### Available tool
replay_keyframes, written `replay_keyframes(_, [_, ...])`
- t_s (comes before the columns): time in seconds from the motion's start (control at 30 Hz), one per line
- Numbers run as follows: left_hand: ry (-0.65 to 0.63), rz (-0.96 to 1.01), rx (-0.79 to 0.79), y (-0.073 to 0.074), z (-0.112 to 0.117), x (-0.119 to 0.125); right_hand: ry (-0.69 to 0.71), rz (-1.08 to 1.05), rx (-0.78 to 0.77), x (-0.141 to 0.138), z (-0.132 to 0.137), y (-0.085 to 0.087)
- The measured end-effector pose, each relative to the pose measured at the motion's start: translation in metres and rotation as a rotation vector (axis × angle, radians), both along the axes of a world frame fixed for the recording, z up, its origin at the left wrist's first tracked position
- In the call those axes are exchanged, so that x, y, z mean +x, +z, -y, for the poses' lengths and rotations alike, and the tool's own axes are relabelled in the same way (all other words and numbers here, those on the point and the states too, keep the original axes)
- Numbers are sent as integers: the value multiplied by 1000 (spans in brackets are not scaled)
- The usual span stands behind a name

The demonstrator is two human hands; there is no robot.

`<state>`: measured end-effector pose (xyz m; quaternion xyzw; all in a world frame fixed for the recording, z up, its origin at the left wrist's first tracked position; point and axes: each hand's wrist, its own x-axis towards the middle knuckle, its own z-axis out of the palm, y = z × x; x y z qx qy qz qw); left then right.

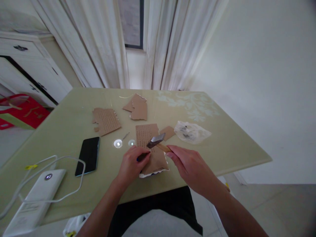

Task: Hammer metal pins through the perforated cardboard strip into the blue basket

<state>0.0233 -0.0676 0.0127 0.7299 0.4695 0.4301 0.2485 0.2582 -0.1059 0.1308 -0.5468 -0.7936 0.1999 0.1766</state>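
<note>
My right hand (189,166) is wrapped round the wooden handle of a hammer (156,140), whose metal head hangs just above a piece of cardboard. That cardboard (154,163) lies near the table's front edge, with rows of small holes across its upper part and a torn white lower edge. On its left side rests my left hand (133,163), thumb and fingers pinched together beside the holes. What the pinch holds, if anything, is too small to make out. The hammer head is close above these fingertips.
Another punched cardboard piece (106,121) and torn cardboard scraps (138,108) lie farther back on the table (237,151). A clear plastic bag (191,132) with small dark items is at right. Leftward are a phone (87,156), a white power bank (37,200) and its looped cable (82,179).
</note>
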Motion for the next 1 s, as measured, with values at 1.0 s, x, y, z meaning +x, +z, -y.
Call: replay_keyframes(1.0, [-11,28,-45,-3,2,2,23,43,27,1,4,-5])
